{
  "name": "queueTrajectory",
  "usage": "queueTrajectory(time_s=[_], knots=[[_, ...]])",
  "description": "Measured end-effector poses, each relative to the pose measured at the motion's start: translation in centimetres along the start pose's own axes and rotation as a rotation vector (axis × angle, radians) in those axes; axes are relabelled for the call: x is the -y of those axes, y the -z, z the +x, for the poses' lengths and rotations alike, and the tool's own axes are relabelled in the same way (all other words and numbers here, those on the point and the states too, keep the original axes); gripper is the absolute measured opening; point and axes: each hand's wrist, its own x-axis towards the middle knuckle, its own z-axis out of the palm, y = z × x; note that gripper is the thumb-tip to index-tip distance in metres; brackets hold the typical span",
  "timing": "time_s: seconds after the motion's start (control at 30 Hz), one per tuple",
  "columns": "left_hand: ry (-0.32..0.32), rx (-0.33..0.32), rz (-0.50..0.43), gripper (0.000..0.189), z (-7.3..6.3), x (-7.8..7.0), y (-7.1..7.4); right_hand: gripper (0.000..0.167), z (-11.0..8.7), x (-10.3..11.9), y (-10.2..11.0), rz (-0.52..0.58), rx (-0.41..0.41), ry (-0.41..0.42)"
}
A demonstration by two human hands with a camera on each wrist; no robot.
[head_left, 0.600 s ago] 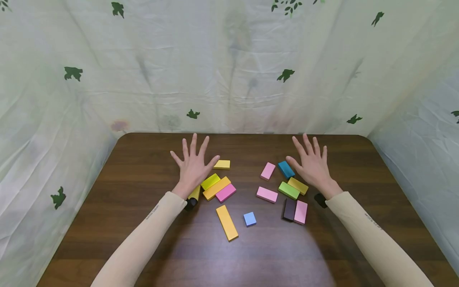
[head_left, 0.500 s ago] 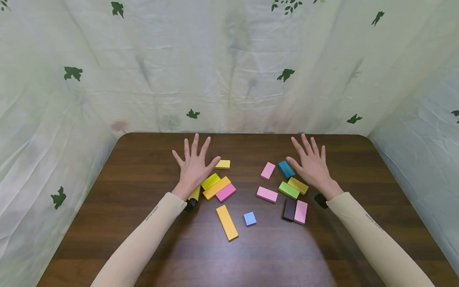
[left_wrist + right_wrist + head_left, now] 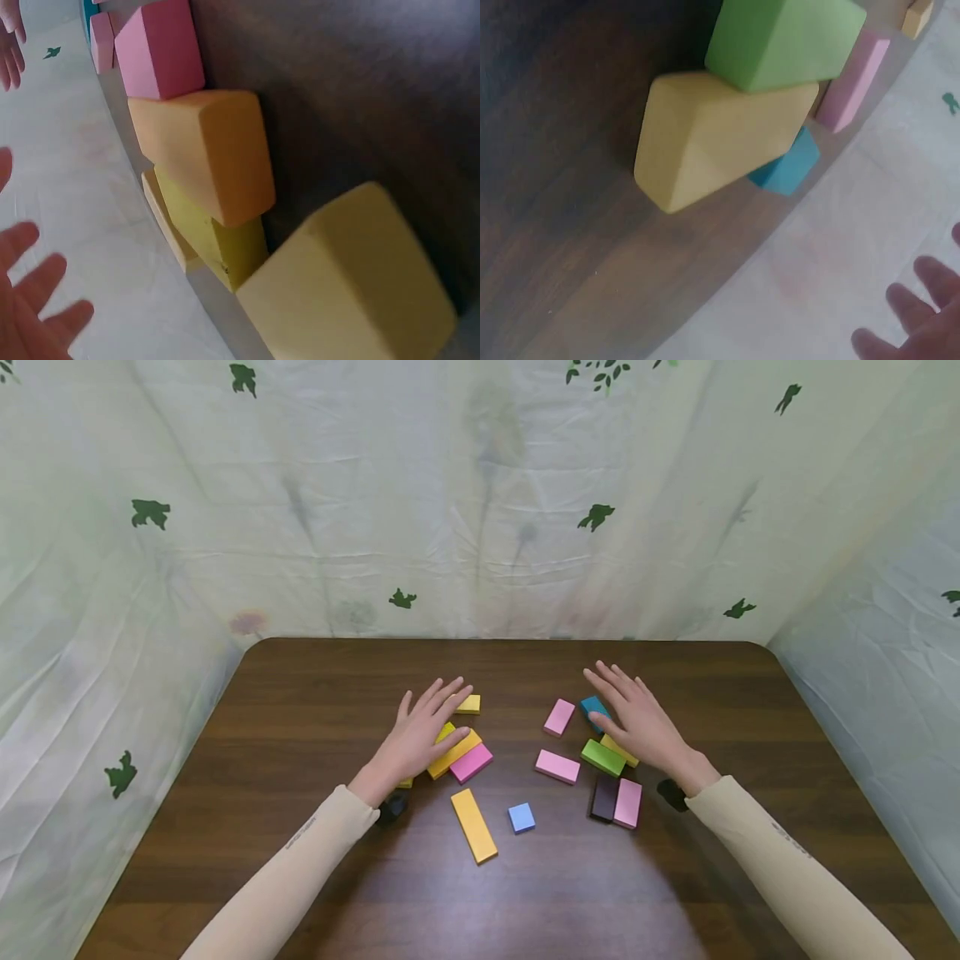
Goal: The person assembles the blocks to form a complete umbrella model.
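My left hand (image 3: 414,737) hovers with straight fingers over the left group of blocks, partly covering a yellow block (image 3: 469,704) and an orange block (image 3: 459,755). Beside the orange one lies a magenta block (image 3: 472,763). In the left wrist view, a pale yellow block (image 3: 352,285) is closest to the camera. My right hand (image 3: 647,722), fingers extended, is above the right group. It hides parts of a teal block (image 3: 592,706) and a mustard block (image 3: 712,131); a green block (image 3: 602,758) lies next to the mustard one. Neither hand holds anything.
Between and in front of the hands lie a long orange block (image 3: 474,827), a small blue block (image 3: 521,817), two pink blocks, and a dark block (image 3: 603,798) against another pink block (image 3: 627,802). The wooden table (image 3: 525,902) meets a white patterned curtain (image 3: 480,510) behind.
Both hands have come down and nearer. The left has swung right over its blocks, its fingers closer together; the right has shifted slightly left. The blocks have stayed in place.
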Motion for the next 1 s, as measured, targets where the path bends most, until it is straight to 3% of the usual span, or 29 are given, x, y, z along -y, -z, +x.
queueTrajectory(time_s=[0.57, 0.8, 1.0], knots=[[-0.236, 0.169, -0.059, 0.05, -2.2, 0.0, -0.4, 0.056, -1.4, 1.6, -1.9, 0.043, 0.101, 0.183], [-0.317, 0.191, -0.055, 0.044, -2.8, 0.3, -0.8, 0.049, -2.0, 2.2, -2.5, 0.06, 0.127, 0.293], [-0.324, 0.203, -0.039, 0.042, -3.1, 0.3, -1.4, 0.04, -2.3, 2.6, -3.2, 0.075, 0.139, 0.369]])
